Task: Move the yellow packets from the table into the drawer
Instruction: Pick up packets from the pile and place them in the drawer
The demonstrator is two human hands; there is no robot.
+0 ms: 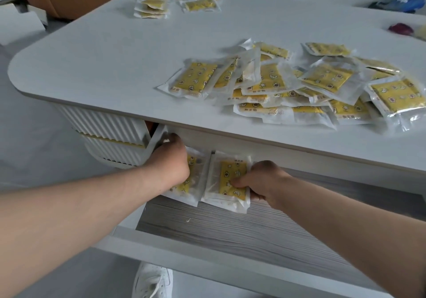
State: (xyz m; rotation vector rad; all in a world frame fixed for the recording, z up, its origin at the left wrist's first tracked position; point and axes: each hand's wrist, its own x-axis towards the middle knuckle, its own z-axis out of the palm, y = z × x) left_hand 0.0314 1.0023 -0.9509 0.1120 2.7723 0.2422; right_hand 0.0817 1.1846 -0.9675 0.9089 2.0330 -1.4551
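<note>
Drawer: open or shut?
Open: the drawer is pulled out, floor exposed; left hand and right hand hold yellow packets inside.

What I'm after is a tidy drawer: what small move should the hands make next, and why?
Probably set both down and let go, side by side in the drawer. The left hand grips a yellow packet and the right hand pinches a second packet, both already over its wood-grain floor; the pile on the table waits.
</note>
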